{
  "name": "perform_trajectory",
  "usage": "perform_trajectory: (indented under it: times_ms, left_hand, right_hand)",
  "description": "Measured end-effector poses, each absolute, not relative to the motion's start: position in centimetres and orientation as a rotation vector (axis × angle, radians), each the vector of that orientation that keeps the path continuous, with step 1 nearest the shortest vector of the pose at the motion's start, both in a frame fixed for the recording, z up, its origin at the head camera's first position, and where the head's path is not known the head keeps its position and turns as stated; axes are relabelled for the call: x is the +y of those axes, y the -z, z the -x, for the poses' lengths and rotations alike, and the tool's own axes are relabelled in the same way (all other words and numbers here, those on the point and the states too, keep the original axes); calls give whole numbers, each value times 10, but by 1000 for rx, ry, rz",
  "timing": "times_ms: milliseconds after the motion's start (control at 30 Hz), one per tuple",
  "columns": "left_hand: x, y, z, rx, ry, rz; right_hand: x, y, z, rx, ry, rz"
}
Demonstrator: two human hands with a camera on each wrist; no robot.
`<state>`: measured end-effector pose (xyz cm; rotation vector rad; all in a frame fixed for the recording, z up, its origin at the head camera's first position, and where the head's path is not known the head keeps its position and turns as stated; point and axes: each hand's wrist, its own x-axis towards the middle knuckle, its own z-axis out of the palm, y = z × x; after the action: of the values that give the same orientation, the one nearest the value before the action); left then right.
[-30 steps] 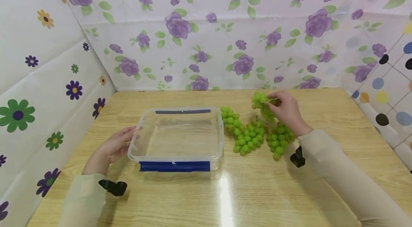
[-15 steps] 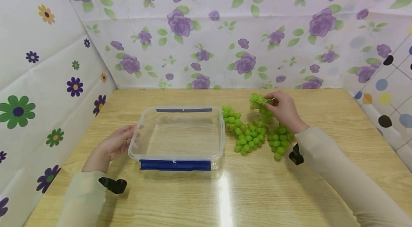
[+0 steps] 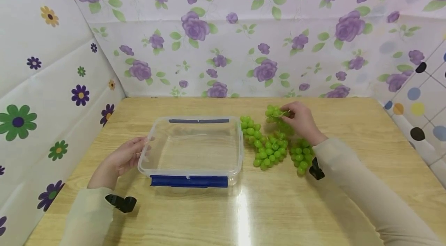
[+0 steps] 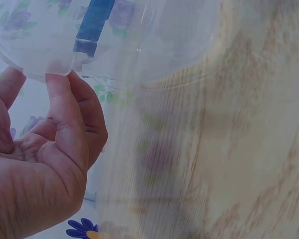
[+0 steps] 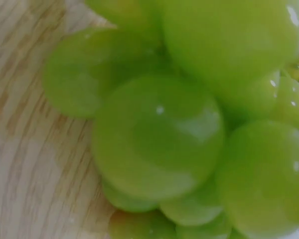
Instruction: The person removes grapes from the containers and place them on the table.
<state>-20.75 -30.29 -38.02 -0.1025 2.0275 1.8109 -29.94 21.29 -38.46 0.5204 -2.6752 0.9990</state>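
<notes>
A clear plastic food container (image 3: pixel 191 172) with blue latches stands on the table, lid off. At its left rim, my left hand (image 3: pixel 122 157) pinches the edge between thumb and fingers; the left wrist view shows this hand (image 4: pixel 50 144) close at the container's corner (image 4: pixel 154 64). My right hand (image 3: pixel 301 120) pinches the stem of a bunch of green grapes (image 3: pixel 273 113), right of the container. More green grapes (image 3: pixel 270 153) lie beside the container's right wall, and another bunch (image 3: pixel 301 157) lies below the right wrist. Large grapes (image 5: pixel 159 137) fill the right wrist view, where the hand is hidden.
The wooden table (image 3: pixel 195 215) ends at a flower-patterned cloth wall (image 3: pixel 223 44) behind. Another patterned cloth (image 3: pixel 45 83) rises on the left, and a dotted one (image 3: pixel 421 110) on the right. Black wrist cameras (image 3: pixel 122 202) sit at both cuffs.
My right hand has shifted a little left toward the container with the grape bunch. The left hand stays at the container's rim.
</notes>
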Motion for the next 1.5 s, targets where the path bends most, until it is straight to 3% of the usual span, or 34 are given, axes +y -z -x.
perform_trajectory:
  times_ms: [1500]
  left_hand:
    - [-300,380,207,2023,-1834,114]
  right_hand:
    - [195,382,296,-2797,-1091,-440]
